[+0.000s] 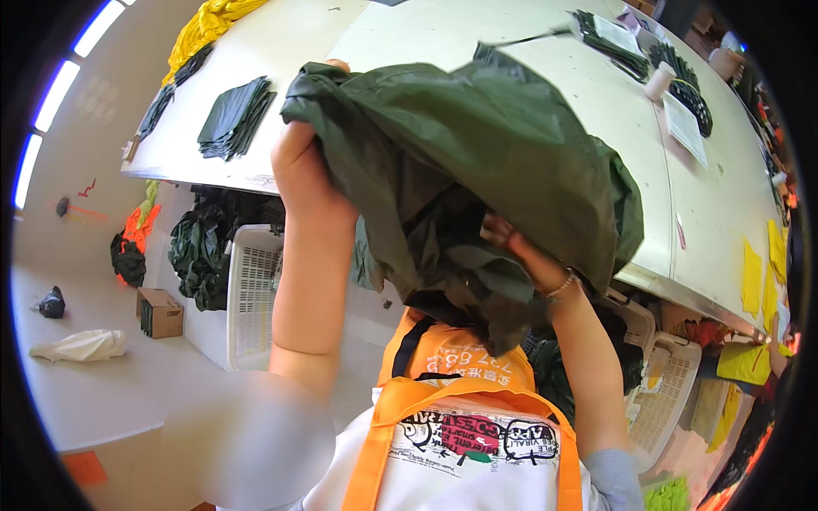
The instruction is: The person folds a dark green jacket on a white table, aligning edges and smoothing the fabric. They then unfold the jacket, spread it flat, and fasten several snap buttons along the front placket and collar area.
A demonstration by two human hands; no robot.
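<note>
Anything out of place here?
Yes, mildly: a pale crumpled bundle and a small dark bundle lie loose on the floor at far left, outside the nearby carton. No spill visible.

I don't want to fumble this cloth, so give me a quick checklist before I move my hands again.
1. Left hand gripping the green cloth: ok, closed on its upper left part.
2. Right hand gripping too: cannot tell; it is among the folds, its grip unclear.
3. Cloth spread flat: not ok, it is bunched and held up.
4. Folded stack apart from the cloth: ok, it lies on the table to the left.
5. Cloth free of damage: cannot tell, folds hide much of it.
</note>
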